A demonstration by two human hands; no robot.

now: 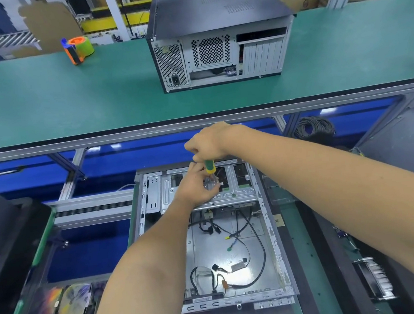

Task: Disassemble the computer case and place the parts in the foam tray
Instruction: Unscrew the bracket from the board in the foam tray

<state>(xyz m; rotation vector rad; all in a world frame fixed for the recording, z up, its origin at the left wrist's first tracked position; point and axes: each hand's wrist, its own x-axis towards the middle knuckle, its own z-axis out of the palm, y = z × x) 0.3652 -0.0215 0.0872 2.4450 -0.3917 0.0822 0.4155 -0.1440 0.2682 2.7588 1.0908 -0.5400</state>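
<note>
Both hands meet over the far end of the opened computer case point(232, 241). The right hand point(209, 141) is curled round the top of a screwdriver point(210, 167) with a green and yellow handle, held upright with its tip down on the metal drive bracket point(203, 191). The left hand point(198, 184) lies on that bracket just beside the shaft, its fingers bent round the lower part of the tool as if steadying it; whether they truly pinch it is hard to tell.

The case lies flat on the lower surface point(304, 248), side panel off, and its main bay looks mostly stripped: the bare metal floor shows, with only loose cables point(248, 252) and connectors strewn across it. The drive bracket is still fixed at the far end, so the step in hand appears to be undoing one of its screws. Left to do, by my judgement: free the bracket, lift it out, and clear the cabling.

At lower left, two flat parts that look like hard drives point(63, 302) sit in a dark tray, probably the foam tray point(93, 304), though it is blurred. A second, closed computer case point(219, 39) stands untouched on the upper green surface point(48, 100), with a tape dispenser point(78, 49) well apart to its left.
</note>
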